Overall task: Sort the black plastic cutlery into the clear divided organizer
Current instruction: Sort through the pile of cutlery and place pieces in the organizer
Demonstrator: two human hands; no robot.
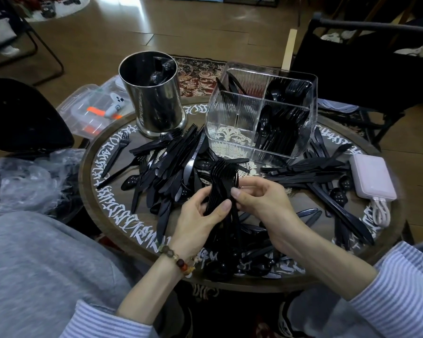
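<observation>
My left hand [200, 218] grips a stacked bundle of black plastic forks [224, 179] by the handles, tines pointing up and away. My right hand [259, 198] pinches the same bundle from the right side. Behind them stands the clear divided organizer [232, 125]; its right compartments hold black spoons and forks, a far left compartment holds a few knives, and the near left compartment looks empty. Loose black cutlery [171, 162] lies heaped on the round table left of my hands, with more knives and spoons [327, 176] on the right.
A shiny metal canister [154, 98] stands at the table's far left. A pale power bank [373, 179] with a white cable lies at the right rim. Crumpled plastic wrappers [29, 184] sit off the table's left; a clear box [95, 111] and black chairs surround it.
</observation>
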